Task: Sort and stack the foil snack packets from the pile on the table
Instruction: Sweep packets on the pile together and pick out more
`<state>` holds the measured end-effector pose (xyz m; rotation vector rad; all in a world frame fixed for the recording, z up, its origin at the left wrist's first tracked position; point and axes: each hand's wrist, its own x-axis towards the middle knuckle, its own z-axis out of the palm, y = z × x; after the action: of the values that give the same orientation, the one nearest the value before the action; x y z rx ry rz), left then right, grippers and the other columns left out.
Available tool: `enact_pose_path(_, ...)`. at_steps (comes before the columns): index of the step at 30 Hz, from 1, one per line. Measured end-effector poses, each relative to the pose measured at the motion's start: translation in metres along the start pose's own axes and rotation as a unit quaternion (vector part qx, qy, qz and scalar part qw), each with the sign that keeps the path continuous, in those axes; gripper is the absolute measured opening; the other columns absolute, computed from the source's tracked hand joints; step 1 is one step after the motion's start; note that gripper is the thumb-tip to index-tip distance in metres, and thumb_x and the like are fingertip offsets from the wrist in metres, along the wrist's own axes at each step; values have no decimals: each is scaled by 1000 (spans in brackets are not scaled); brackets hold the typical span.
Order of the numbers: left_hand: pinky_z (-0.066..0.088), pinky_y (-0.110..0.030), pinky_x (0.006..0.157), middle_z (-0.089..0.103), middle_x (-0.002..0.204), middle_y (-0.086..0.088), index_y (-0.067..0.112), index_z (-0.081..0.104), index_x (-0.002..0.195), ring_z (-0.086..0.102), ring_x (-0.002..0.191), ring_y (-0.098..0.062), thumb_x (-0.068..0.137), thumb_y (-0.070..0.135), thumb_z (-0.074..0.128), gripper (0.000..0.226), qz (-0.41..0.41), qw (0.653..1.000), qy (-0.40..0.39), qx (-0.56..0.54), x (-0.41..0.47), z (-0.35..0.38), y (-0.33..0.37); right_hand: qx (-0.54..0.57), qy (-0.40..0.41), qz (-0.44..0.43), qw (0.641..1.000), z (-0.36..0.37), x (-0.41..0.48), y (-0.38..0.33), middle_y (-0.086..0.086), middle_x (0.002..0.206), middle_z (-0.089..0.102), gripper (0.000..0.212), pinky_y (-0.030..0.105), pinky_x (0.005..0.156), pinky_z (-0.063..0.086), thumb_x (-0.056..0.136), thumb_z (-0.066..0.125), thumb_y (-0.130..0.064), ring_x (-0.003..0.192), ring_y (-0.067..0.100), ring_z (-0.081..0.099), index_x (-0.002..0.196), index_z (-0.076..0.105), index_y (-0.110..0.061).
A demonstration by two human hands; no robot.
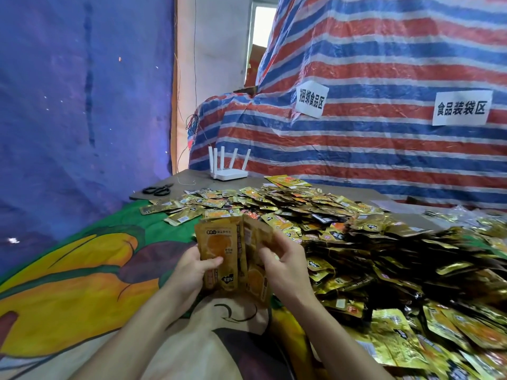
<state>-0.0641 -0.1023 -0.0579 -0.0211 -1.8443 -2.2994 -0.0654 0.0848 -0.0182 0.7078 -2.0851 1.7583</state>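
Note:
A big pile of gold foil snack packets [370, 242] covers the right half of the table and spreads toward the far edge. I hold a small upright stack of orange-gold packets [219, 239] in front of me, over the cloth. My left hand [192, 270] grips the stack from the left, thumb across the front packet. My right hand [285, 259] holds the right side of the stack, fingers curled around the packets behind the front one. Their printed faces point toward me.
A colourful printed cloth [82, 283] covers the near left of the table. Black scissors [158, 190] and a white router [227, 171] with several antennas sit at the far edge. A striped tarp [384, 133] with two paper signs rises behind; a blue curtain hangs left.

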Motion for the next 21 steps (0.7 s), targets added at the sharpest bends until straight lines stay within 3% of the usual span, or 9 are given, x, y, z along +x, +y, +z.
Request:
enact_pose_path(3, 51, -53, 97, 73, 111, -18, -3, 62, 118, 67, 109, -37, 86, -4, 60, 32, 31, 999, -7, -7, -3, 5, 5, 50, 35, -25, 998, -2, 1, -3, -3, 99, 76, 16, 35, 80, 62, 95, 66, -5, 96, 14, 71, 105, 73, -16)
enact_pose_path(6, 54, -40, 89, 74, 111, -16, -2, 62, 117, 69, 106, -30, 77, 9, 66, 42, 62, 998, -27, -11, -8, 11, 11, 49, -2, 20, 999, 1, 0, -1, 5, 96, 77, 12, 41, 84, 61, 95, 65, -3, 92, 19, 73, 99, 74, -11)
enact_pose_path(8, 54, -39, 87, 75, 109, -14, 0, 61, 117, 70, 103, -27, 78, 9, 66, 40, 75, 997, -9, -19, -9, 13, 12, 24, -41, 50, 998, 4, -1, 0, -1, 95, 76, 18, 34, 85, 61, 95, 64, -3, 93, 13, 72, 98, 74, -17)
enact_pose_path(11, 54, -34, 75, 78, 90, 0, 10, 61, 106, 74, 85, -14, 91, 0, 60, 18, 94, 993, 57, -34, -5, 11, 14, -71, -110, 73, 989, 2, -3, 5, -12, 109, 69, 36, 17, 83, 55, 85, 73, -6, 102, 4, 64, 112, 65, -28)
enact_pose_path(13, 53, -34, 72, 76, 86, 0, 14, 58, 101, 71, 81, -16, 94, -1, 57, 16, 100, 988, 99, -62, -2, 6, 17, -204, -153, 95, 962, 3, -4, 13, -5, 118, 63, 47, 26, 89, 56, 84, 73, -10, 105, 11, 62, 125, 58, -28)
enact_pose_path(16, 53, -37, 75, 70, 94, -4, 16, 54, 101, 67, 87, -18, 96, 1, 57, 16, 98, 976, 145, -128, 1, -2, 22, -307, -107, 101, 940, 6, -3, 15, 7, 113, 66, 32, 29, 82, 59, 90, 62, -9, 94, 16, 67, 120, 66, -18)
enact_pose_path(18, 53, -38, 77, 69, 97, -6, 16, 55, 101, 66, 91, -19, 98, 1, 55, 15, 94, 971, 152, -157, 2, -4, 24, -300, -88, 72, 947, 7, -2, 15, 3, 106, 70, 27, 25, 78, 59, 89, 66, -13, 88, 10, 67, 116, 70, -13)
enact_pose_path(21, 52, -42, 89, 69, 108, -11, 8, 57, 116, 65, 100, -23, 99, 2, 52, 19, 92, 976, 125, -154, 0, -2, 25, -237, -179, 92, 950, 13, -6, 14, -4, 109, 67, 48, 23, 78, 57, 78, 80, -30, 90, 6, 65, 122, 65, -17)
